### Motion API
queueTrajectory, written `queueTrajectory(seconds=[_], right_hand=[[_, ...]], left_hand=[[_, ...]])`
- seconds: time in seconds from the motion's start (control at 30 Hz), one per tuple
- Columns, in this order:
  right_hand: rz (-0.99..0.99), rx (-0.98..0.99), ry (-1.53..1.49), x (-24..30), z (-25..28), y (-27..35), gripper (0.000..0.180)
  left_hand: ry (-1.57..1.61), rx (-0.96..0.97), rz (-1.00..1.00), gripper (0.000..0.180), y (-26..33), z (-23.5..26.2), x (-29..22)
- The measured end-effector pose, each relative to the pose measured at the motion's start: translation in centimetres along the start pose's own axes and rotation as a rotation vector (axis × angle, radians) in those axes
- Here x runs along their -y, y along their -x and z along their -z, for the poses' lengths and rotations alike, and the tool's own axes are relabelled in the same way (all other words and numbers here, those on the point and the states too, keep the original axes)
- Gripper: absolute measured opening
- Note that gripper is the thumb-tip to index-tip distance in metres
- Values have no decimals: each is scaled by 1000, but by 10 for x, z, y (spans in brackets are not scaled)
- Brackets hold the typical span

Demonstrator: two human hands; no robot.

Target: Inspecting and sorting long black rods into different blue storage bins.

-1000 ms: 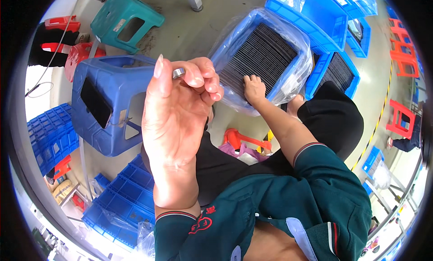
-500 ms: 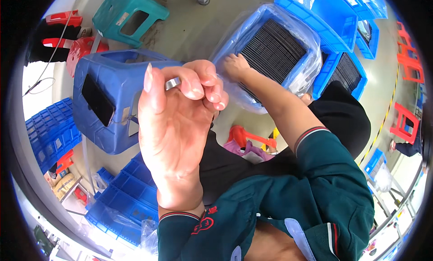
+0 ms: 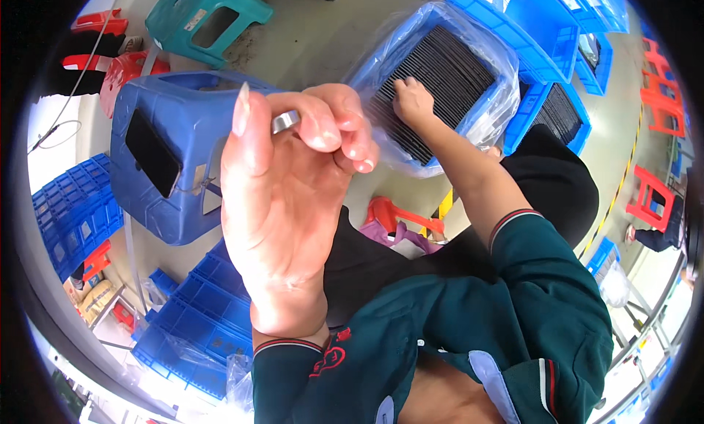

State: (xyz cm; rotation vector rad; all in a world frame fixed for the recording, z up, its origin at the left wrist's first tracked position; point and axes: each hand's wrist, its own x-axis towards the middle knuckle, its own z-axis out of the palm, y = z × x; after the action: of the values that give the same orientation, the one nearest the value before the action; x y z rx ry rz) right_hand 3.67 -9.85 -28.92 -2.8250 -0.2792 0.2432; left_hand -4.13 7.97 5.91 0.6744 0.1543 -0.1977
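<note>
My left hand [image 3: 282,197] is raised close to the camera, thumb and fingers pinched on a small silver metal ring [image 3: 284,120]. My right hand [image 3: 412,100] reaches out into a blue crate [image 3: 469,13] lined with clear plastic and filled with rows of thin dark parts [image 3: 440,87]; its fingers rest on those rows and I cannot tell whether they grip one. Both forearms wear dark green sleeves with red and white cuffs.
A blue plastic stool [image 3: 165,156] stands at the left, a teal stool [image 3: 205,21] behind it, red stools [image 3: 117,65] further left. More blue crates [image 3: 565,109] sit at the right, stacked blue crates [image 3: 198,321] at the lower left. Another person's hand [image 3: 645,237] shows at the far right.
My right hand has reached further up into the lined crate, onto the dark parts. My left hand holds the ring in nearly the same pinch, slightly lower in view.
</note>
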Motion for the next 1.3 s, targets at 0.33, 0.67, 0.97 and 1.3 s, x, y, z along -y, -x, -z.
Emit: queueTrajectory(seconds=[0.33, 0.67, 0.97, 1.3], right_hand=[[27, 285, -145, -21, -22, 82, 17], [-2, 318, -92, -29, -11, 61, 15], [35, 471, -141, -14, -24, 71, 18], [-137, 580, -129, -4, -11, 58, 25]], left_hand=[[21, 32, 4, 40, -1, -2, 5], [7, 49, 2, 40, -1, -3, 7], [23, 35, 18, 41, -4, -5, 8], [31, 69, 8, 40, -2, 1, 7]])
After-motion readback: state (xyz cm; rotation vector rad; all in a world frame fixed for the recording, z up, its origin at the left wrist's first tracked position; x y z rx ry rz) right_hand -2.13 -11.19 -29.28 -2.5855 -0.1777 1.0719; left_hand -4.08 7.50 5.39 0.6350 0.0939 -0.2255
